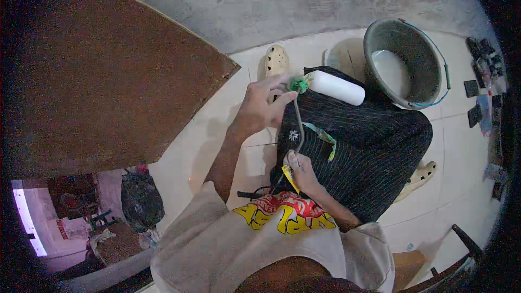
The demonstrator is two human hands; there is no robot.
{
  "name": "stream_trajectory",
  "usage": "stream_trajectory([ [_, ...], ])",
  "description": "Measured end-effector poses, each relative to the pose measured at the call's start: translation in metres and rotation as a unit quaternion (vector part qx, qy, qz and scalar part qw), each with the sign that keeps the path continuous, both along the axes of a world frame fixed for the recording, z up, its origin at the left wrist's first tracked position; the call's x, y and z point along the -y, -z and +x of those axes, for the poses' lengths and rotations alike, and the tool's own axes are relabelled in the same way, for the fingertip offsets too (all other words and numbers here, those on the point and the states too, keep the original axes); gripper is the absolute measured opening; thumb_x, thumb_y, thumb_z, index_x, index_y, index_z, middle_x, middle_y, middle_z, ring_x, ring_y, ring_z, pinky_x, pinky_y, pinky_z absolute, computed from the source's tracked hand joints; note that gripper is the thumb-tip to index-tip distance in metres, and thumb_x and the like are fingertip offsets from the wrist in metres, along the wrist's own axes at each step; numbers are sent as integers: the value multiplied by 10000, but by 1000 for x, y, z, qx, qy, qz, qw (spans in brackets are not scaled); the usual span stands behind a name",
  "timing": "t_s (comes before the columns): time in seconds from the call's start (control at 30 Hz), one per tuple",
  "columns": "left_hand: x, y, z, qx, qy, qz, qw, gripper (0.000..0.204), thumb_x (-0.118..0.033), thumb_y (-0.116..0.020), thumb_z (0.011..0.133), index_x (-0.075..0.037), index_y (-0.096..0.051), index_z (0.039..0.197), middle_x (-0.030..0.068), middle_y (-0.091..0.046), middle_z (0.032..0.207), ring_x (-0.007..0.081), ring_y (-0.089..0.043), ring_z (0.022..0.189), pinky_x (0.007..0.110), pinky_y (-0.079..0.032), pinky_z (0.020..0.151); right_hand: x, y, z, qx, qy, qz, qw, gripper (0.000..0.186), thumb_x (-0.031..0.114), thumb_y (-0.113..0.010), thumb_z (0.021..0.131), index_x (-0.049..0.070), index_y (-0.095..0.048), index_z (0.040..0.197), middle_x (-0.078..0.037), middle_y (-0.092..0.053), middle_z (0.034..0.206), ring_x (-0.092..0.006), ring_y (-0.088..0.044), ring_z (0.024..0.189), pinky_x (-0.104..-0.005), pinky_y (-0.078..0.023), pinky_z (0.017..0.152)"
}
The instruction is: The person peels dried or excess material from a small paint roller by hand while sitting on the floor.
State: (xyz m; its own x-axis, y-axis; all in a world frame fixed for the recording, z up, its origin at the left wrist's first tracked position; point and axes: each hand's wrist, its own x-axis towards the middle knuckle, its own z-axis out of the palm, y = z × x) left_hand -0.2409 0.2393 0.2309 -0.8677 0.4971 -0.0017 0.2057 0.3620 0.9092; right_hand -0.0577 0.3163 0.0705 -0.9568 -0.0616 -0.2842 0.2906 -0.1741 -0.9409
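Observation:
A paint roller lies across my lap, with a smooth white cylinder (338,88) at its far end and a bent grey metal rod (299,121) running back toward me. My right hand (302,171) is closed around the near end of the rod, beside a yellow label (290,178). At the cylinder's left end, my left hand (265,103) pinches a crumpled green plastic wrapper (299,84); its upper fingers are blurred. A torn green and yellow strip (326,140) rests on the dark striped cloth (369,141) over my legs.
A grey bucket (374,70) with a blue handle and whitish contents stands at the far right. Several small dark objects (480,57) lie along the right edge. A large brown board (108,76) fills the upper left. A black bag (141,198) sits lower left.

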Motion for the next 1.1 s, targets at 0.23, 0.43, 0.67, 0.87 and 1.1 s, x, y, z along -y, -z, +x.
stream_trajectory([
  [0.23, 6, -15, -21, 18, 57, -27, 998, 182, 3, -670, 865, 41, -681, 1043, 112, -699, 967, 130, -644, 913, 264, -512, 877, 0, -6, 0, -43, -8, -39, 998, 456, 376, -396, 1053, 20, -517, 794, -40, -507, 687, -164, -464, 642, -349, -413, 616],
  [0.43, 0, -11, -24, -7, 5, 79, 997, 278, -3, -637, 883, 32, -607, 1157, 93, -665, 1008, 125, -621, 965, 288, -501, 892, -2, -16, -2, -77, -58, -17, 995, 458, 377, -380, 1057, 20, -519, 807, -40, -500, 676, -156, -456, 633, -343, -417, 616],
  [0.67, -15, -25, -14, 33, 51, 69, 996, 376, -132, -715, 869, 17, -632, 1204, 100, -677, 1043, 130, -610, 987, 294, -488, 905, -11, -19, 0, -38, -39, -4, 998, 383, 299, -399, 1045, 19, -536, 822, -75, -513, 692, -192, -494, 641, -352, -431, 619],
  [0.87, -5, -39, -16, -53, -12, -150, 987, 207, -40, -788, 725, 8, -742, 920, 89, -726, 857, 157, -665, 797, 302, -517, 751, 17, 29, 0, -206, -172, 110, 957, 415, 341, -378, 1044, -22, -563, 968, -174, -588, 857, -316, -556, 784, -390, -484, 769],
  [1.1, -16, -46, -20, -110, 38, -151, 982, 111, -9, -753, 737, 55, -690, 802, 51, -644, 734, 101, -577, 712, 255, -447, 668, 29, 23, 4, -219, 52, 4, 974, 473, 394, -485, 968, -15, -557, 742, -210, -536, 632, -281, -511, 590, -447, -446, 605],
])
